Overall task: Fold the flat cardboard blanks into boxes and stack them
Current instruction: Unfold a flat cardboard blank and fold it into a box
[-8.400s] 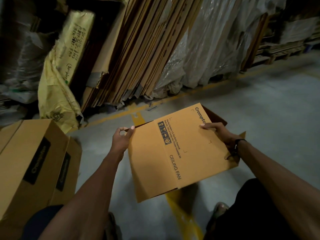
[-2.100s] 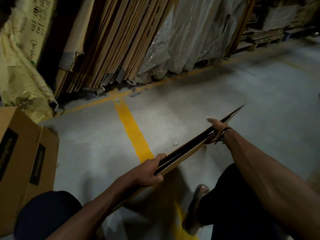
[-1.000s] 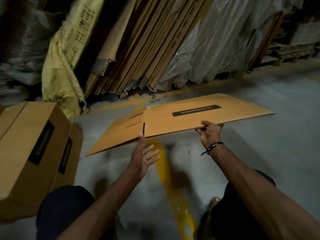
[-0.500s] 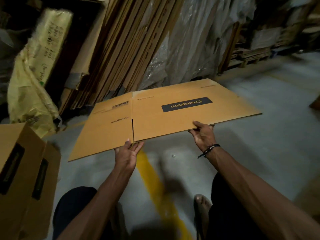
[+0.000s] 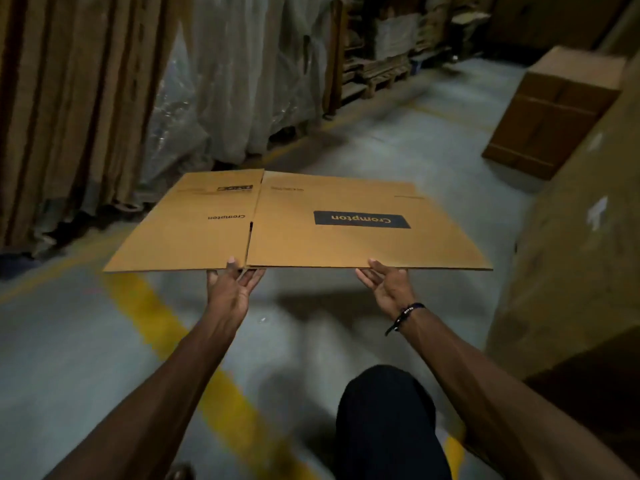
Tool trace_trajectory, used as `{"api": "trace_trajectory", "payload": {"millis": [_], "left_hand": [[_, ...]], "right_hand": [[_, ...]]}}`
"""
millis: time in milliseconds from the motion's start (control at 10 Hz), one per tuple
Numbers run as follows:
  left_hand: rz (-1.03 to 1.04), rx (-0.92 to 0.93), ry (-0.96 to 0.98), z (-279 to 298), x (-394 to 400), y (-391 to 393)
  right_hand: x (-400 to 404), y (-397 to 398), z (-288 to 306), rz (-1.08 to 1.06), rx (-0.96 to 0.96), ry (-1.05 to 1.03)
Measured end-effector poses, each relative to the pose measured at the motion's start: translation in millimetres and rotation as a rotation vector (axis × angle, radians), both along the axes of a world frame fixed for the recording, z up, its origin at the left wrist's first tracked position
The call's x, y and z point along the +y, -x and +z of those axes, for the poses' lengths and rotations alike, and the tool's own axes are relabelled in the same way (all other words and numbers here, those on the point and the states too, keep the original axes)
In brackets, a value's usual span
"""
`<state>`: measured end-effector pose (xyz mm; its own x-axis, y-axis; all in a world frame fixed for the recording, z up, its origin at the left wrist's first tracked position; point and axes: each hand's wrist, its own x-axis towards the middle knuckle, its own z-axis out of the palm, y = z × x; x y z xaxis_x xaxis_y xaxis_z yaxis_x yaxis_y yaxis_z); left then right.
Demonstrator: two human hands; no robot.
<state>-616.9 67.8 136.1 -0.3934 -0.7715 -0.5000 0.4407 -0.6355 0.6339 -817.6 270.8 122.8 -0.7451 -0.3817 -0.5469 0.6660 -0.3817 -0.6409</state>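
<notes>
Flat tan "Crompton" cardboard blank point(image 5: 311, 223) held level above grey concrete floor point(image 5: 69, 341), now lower and squarer than a half-second earlier. Left hand point(image 5: 230, 285) and right hand point(image 5: 386, 285) pinching near edge, thumbs on top. Yellow floor stripe point(image 5: 149, 317) at 8 o'clock; brown sealed carton point(image 5: 550, 109) at 2 o'clock.

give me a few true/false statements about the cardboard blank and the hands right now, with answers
1. The cardboard blank is flat and held roughly level above the floor. True.
2. The left hand holds the blank's far edge. False: it is at the near edge, by the slit between two panels.
3. The right hand wears a dark wristband. True.
4. The blank is already folded into a box. False: it is not yet opened.
5. A yellow line runs along the floor below the left arm. True.
6. The dark printed label sits on the blank's left panel. False: it is on the wider right panel.
</notes>
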Motion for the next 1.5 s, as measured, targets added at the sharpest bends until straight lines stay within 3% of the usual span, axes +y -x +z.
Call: {"api": "trace_trajectory", "payload": {"millis": [300, 500, 600, 700, 900, 1000, 1200, 1500], "left_hand": [[-0.157, -0.169, 0.042, -114.5, -61.8, 197.1], [-0.213, -0.287, 0.071, -202.7, -88.0, 299.6], [-0.244, -0.325, 0.05, -238.5, -87.6, 322.8], [-0.292, -0.242, -0.155, -267.7, -87.1, 339.2], [-0.392, -0.3, 0.03, -327.5, -104.2, 335.0], [-0.486, -0.294, 0.021, -336.6, -116.2, 312.9], [-0.623, -0.428, 0.12, -288.4, -120.1, 263.0], [-0.719, -0.585, 0.362, -129.0, -101.5, 152.1]], "right_hand": [[-24.6, 106.6, -111.2, -0.354, -0.085, 0.07], [-57.7, 163.9, -194.2, -0.433, -0.17, 0.092], [-69.8, 175.9, -233.9, -0.454, -0.2, 0.083], [-75.1, 179.5, -270.4, -0.475, -0.224, 0.061], [-71.7, 167.0, -325.2, -0.406, -0.255, -0.053], [-66.6, 160.0, -327.0, -0.176, -0.247, -0.097], [-60.4, 150.7, -286.6, -0.007, -0.321, -0.131], [-76.6, 103.3, -121.2, 0.154, -0.173, -0.085]]}}
